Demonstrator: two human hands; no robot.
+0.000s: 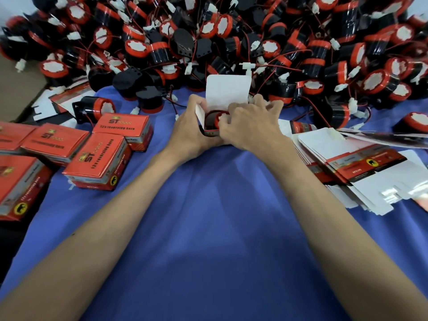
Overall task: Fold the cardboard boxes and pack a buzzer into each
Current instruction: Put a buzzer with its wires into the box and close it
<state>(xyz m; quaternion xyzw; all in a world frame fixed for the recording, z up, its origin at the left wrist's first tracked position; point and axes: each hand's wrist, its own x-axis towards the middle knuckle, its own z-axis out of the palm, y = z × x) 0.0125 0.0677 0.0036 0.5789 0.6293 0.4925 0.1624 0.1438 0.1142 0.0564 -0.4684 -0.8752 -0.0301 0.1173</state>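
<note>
Blue cloth [208, 216], box [212, 133] mouth-up, lid flap [228, 91] upright at its far side, left hand [187, 128] gripping its left wall, right hand [250, 126] pinching buzzer [220, 118] inside, red end upward

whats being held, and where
The open box, by its sides: left hand on the left, right hand on the right, thumb pressing the buzzer inside.

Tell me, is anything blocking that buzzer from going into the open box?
Nothing visible does. The round red-and-black buzzer sits inside the small red cardboard box that the left hand holds; its white lid flap stands upright, clear of the opening.
</note>
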